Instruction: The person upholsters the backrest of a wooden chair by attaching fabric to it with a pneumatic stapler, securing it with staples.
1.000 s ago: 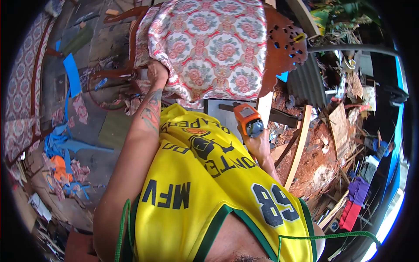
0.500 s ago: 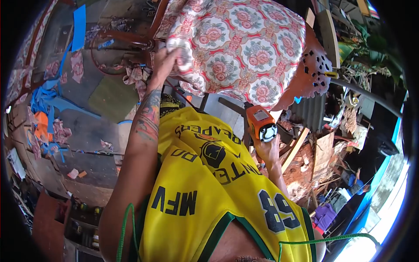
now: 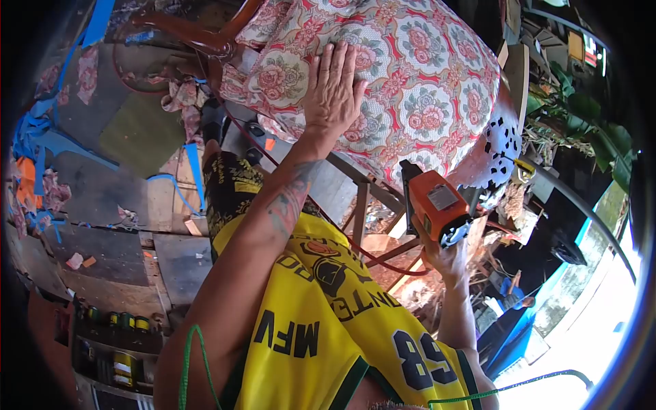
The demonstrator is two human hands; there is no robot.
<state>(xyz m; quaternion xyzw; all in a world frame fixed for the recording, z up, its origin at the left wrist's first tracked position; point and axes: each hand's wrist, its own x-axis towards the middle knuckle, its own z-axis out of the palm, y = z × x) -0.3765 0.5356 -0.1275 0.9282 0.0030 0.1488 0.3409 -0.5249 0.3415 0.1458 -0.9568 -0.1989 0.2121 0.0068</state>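
Across the upper middle of the frame lies a floral-patterned fabric cushion with pink roses in cream medallions [image 3: 410, 75], stretched over a reddish-brown carved wooden chair frame [image 3: 205, 41] whose curved rail shows at the upper left and whose pierced back panel [image 3: 502, 140] shows at the right. Pressed flat on that fabric is the left hand [image 3: 333, 89], fingers spread and straight, palm down, gripping nothing; its tattooed forearm runs down toward the lower middle of the frame. Right of centre, just under the cushion's lower edge, the right hand [image 3: 447, 260] is closed around the grip of an orange and black handheld power stapler [image 3: 434, 208], whose body points up at the underside of the seat; whether its nose touches the fabric cannot be told. A thin red hose [image 3: 383, 263] curves below the tool. Filling the lower middle is the person's yellow sleeveless jersey with black lettering [image 3: 321, 321]. At the left, blue fabric strips [image 3: 41, 130] and patterned scraps lie scattered on the grey floor [image 3: 123, 239], with small cans on a shelf [image 3: 116, 321] at the lower left.
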